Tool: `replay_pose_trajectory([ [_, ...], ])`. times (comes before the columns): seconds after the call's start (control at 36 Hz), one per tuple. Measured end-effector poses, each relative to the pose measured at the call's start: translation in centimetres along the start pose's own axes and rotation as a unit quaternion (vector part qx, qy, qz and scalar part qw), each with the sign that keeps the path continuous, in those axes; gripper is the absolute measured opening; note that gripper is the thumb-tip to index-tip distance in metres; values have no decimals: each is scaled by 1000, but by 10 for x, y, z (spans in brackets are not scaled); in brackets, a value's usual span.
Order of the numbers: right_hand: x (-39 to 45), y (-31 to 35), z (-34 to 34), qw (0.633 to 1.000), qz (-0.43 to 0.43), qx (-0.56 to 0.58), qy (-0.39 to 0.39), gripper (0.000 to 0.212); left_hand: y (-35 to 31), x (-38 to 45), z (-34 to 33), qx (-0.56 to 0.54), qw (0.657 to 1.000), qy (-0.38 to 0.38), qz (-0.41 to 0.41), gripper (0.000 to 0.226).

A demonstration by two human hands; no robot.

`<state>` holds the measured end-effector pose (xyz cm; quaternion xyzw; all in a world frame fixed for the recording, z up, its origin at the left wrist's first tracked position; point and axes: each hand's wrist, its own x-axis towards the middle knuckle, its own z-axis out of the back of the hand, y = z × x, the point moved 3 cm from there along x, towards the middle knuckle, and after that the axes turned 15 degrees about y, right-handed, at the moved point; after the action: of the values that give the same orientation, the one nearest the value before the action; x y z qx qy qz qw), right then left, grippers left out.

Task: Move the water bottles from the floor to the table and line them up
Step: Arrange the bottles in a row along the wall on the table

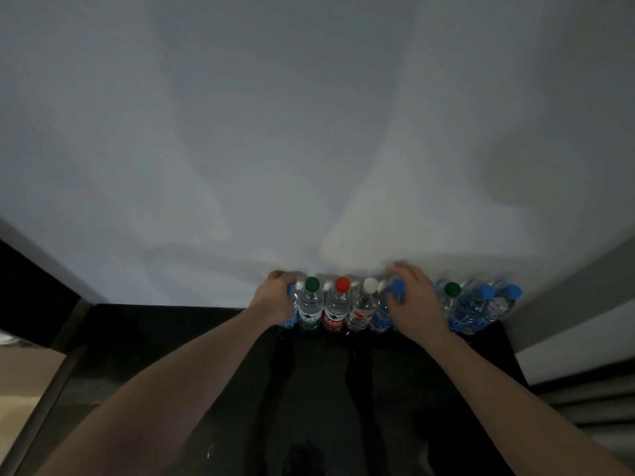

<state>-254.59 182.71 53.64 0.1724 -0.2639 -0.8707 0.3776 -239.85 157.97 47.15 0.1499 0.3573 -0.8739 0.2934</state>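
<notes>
Already upright along the dark counter (206,338), full, slick water bottles (338,305) get squeezed into line, left hand (275,298) and right hand (412,300) each clamped on a blue-capped bottle's firm shoulder.

Dark glossy table (213,372), water bottles (338,304) upright in a row (far edge, against wall)

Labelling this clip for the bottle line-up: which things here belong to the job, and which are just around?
Job: clear plastic water bottles in a row, black table, left hand, right hand.
Around: pale wall, beige floor.
</notes>
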Motion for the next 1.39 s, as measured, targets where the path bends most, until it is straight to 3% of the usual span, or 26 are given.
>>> replay_pose_trajectory([
  [0.11, -24, -54, 45, 990, -78, -3, -119, 38, -2, 3, -2, -133, 990, 34, 21, 45],
  [0.19, -39, -100, 68, 973, -171, -6, -152, 45, -1, 8, -3, -277, 958, 40, 64, 38],
  [0.31, -47, -157, 78, 949, -293, 84, -77, 70, -1, 10, -12, -459, 881, 59, 98, 40],
  [0.36, -45, -173, 79, 945, -308, 105, -23, 79, -1, 10, -18, -475, 871, 68, 110, 45],
  [0.42, -40, -182, 80, 948, -299, 107, 0, 84, -2, 13, -22, -474, 870, 77, 111, 55],
  [0.58, -23, -194, 87, 941, -295, 161, -43, 84, -14, 18, -25, -483, 864, 79, 117, 71],
  [0.81, -16, -199, 78, 940, -293, 168, -53, 83, -13, 20, -27, -457, 879, 74, 111, 78],
  [1.0, -19, -205, 81, 940, -295, 169, -40, 87, -9, 16, -30, -442, 883, 27, 155, 89],
  [1.08, -23, -203, 79, 943, -291, 159, -33, 90, -13, 10, -29, -383, 910, -6, 161, 93],
  [1.22, -35, -195, 70, 951, -279, 131, -36, 92, -25, -4, -24, -265, 958, -37, 105, 77],
  [1.39, -58, -159, 48, 954, -256, 146, -53, 90, -36, -39, -18, -149, 987, -54, 36, 73],
])
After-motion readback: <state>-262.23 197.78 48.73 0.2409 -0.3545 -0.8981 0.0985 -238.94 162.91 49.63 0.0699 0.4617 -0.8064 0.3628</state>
